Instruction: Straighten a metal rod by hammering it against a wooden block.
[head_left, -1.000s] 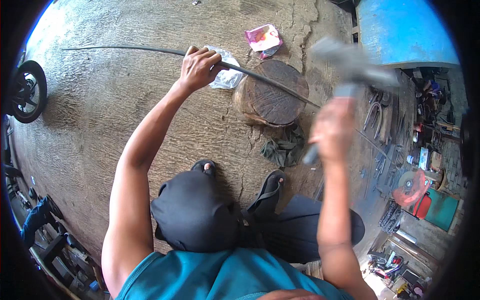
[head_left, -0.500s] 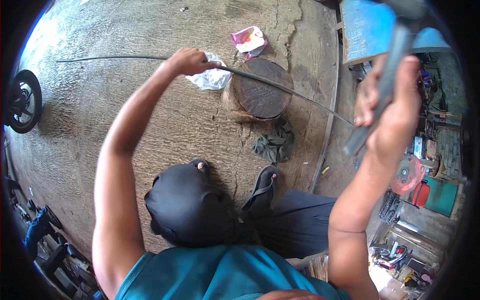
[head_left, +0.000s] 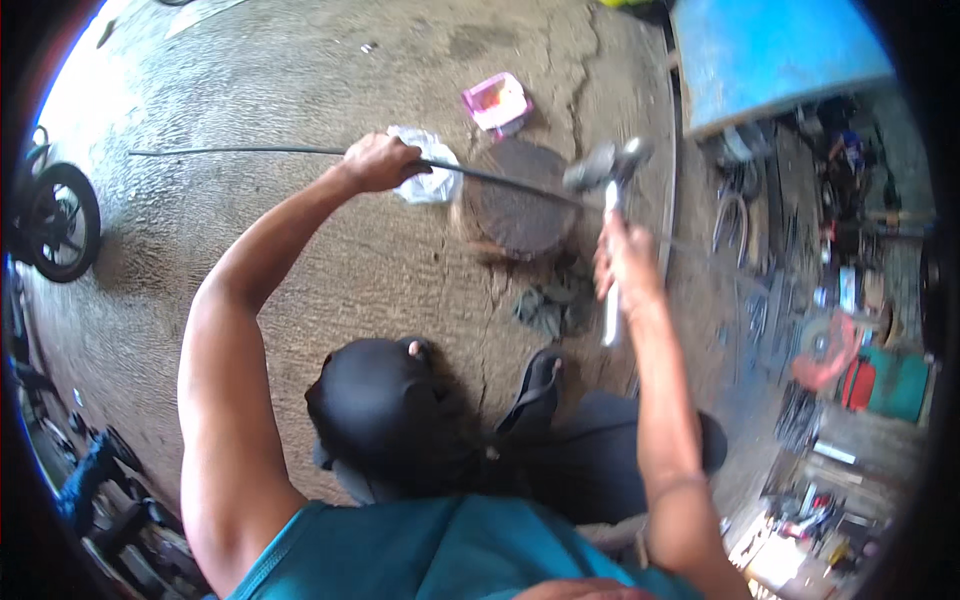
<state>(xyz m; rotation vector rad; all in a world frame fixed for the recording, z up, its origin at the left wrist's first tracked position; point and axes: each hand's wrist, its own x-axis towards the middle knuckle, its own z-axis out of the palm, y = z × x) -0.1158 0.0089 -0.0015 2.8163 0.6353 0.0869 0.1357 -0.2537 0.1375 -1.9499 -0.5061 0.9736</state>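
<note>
1. Head view: the right hand [head_left: 628,262], raised to the upper right half a second ago, has come down beside the round, dark-brown wooden stump [head_left: 520,220]. It grasps a grey hammer with a metal head and a pale, straight handle [head_left: 612,197].
2. The hammer's head is now close above the long, thin, dark-grey rod [head_left: 500,180], near the stump's right edge. Blur hides whether they touch.
3. The left hand [head_left: 383,162] is closed around the rod left of the stump, its hold at much the same place as before.
4. The rod lies across the stump's top, one end reaching far left over the rough concrete floor [head_left: 330,230]; its right part fades into blur.
5. For the work, the drop from raised to low suggests a hammer stroke at or near its blow, the stump backing the rod.
6. The crumpled, clear plastic bag [head_left: 425,187], beside the stump, and the pink, open packet [head_left: 498,104] beyond it look undisturbed.
</note>
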